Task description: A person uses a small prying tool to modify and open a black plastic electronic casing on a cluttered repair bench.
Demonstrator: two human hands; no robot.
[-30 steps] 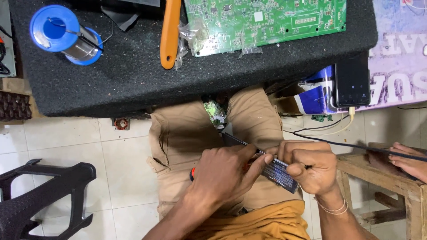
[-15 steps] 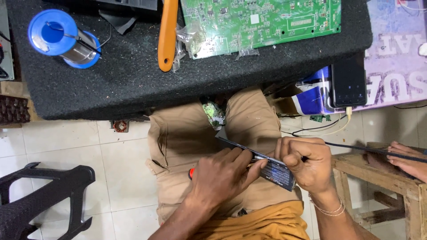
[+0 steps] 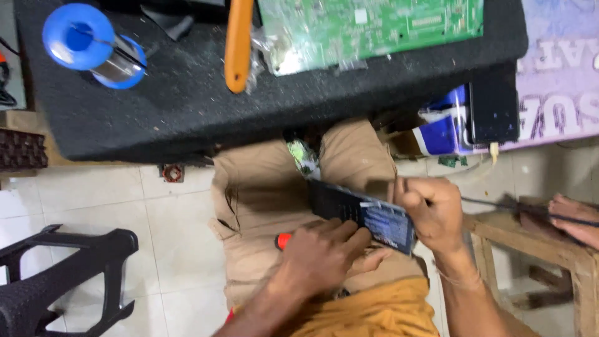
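Battery pack (image 3: 365, 215), flat and dark, resting on lap below counter (image 3: 187, 112). Left hand (image 3: 321, 256) pressing on it, red-handled tool (image 3: 284, 240) beneath; right hand (image 3: 430, 209) closed around its end. Better kept level, grip firm.

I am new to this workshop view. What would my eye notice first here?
First, the two hands over the lap: the left hand and the right hand hold a flat dark battery pack between them. Above, on the black mat, lie a green circuit board, an orange tool handle and a blue solder spool.
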